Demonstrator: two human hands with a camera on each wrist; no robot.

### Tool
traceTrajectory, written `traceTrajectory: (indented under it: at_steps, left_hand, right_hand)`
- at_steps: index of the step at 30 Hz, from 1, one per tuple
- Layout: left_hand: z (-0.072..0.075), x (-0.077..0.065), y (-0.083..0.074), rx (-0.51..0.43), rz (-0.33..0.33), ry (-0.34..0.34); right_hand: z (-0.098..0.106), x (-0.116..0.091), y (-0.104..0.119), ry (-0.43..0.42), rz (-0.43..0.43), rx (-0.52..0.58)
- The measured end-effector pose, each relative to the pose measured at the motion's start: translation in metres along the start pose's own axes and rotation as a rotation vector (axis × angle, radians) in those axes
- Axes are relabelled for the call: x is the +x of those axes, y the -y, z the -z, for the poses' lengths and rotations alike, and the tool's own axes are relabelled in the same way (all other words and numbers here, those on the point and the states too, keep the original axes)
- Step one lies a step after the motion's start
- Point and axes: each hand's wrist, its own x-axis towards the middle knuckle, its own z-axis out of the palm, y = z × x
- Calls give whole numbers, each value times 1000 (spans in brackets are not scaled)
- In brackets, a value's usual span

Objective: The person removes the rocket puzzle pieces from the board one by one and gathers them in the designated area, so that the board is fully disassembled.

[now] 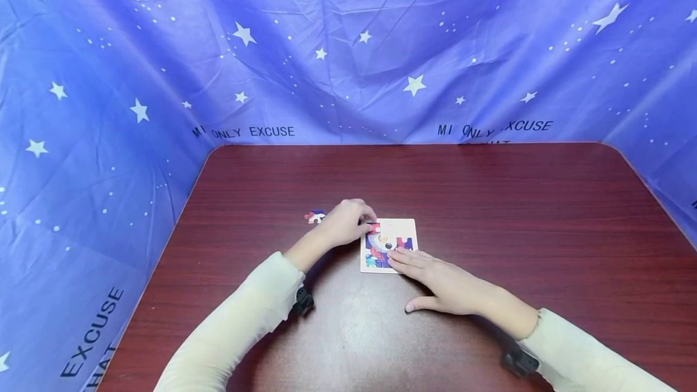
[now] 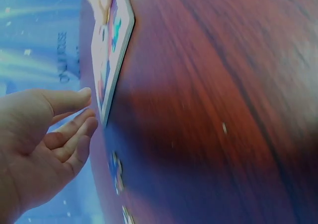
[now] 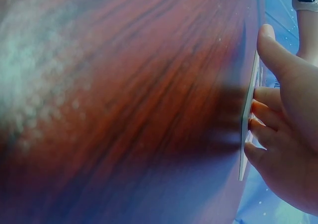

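Note:
A small square jigsaw board [image 1: 397,228] with a pale frame lies on the table, partly filled with red, purple and white puzzle pieces. At its upper left corner is my left hand [image 1: 348,222], thumb and fingers bent loosely beside a red puzzle piece [image 1: 374,228]. In the left wrist view that hand [image 2: 49,139] shows a gap between thumb and the visible fingers, with nothing seen held there. My right hand [image 1: 449,283] rests its straight fingertips on the board's lower right part, thumb spread onto the table. These fingers [image 3: 266,127] hide some pieces.
Loose puzzle pieces [image 1: 315,216] lie left of the board, partly behind the left hand. The dark red wooden table [image 1: 490,192] has rounded far corners. A blue star-printed cloth [image 1: 348,47] hangs behind and along the sides.

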Motion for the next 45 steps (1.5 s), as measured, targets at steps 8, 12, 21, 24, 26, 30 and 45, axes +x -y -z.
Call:
traceTrajectory:
  at_steps: [8, 12, 21, 24, 26, 30, 45]
  left_hand:
    - [-6, 2, -10, 144, 52, -11]
    - [-7, 1, -10, 164, 81, -36]
    - [-9, -3, -10, 85, 112, -39]
    - [-8, -2, -10, 20, 126, -11]
    - [-8, -1, -9, -21, 143, 18]
    - [-7, 0, -5, -75, 176, 65]
    - [-7, 4, -7, -185, 188, 35]
  right_hand:
    - [0, 1, 1, 3, -4, 3]
    - [1, 0, 1, 9, -14, 11]
    - [2, 0, 0, 25, -30, 18]
    - [2, 0, 0, 26, -32, 18]
    - [1, 0, 0, 23, -27, 16]
    - [1, 0, 0, 20, -22, 15]
    - [1, 1, 0, 1, 6, 9]
